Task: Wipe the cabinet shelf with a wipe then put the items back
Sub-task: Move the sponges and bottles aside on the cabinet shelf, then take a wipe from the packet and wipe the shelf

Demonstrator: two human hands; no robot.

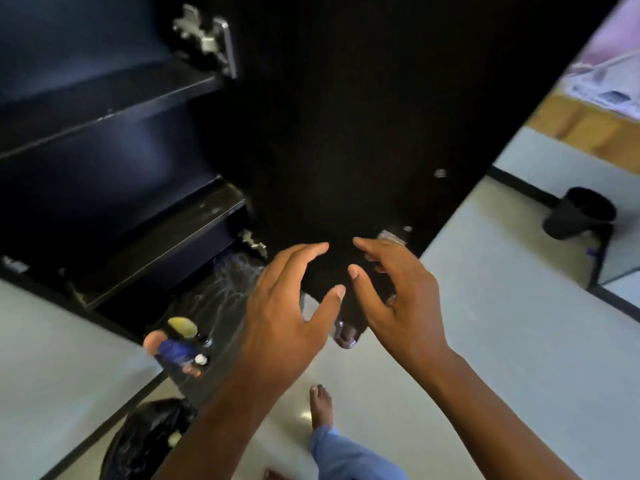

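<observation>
A black cabinet stands open, its door (363, 116) swung toward me. Bare dark shelves (114, 109) show at the left, and the lower shelf (194, 216) has pale streaks on it. On the wet, streaked bottom board (221, 292) sit several small items: a blue bottle (178, 351), a yellow-capped thing (181, 325) and a small white cap (201, 359). My left hand (284, 306) and my right hand (394, 292) hover in front of the door's lower corner, fingers spread, holding nothing. No wipe is visible.
A black bin with a bag (145, 441) stands at the bottom left on the pale floor. Another black bin (581, 213) stands at the right by a wall. My bare foot (320, 407) and blue trouser leg are below. Door hinges (207, 36) jut out at the top.
</observation>
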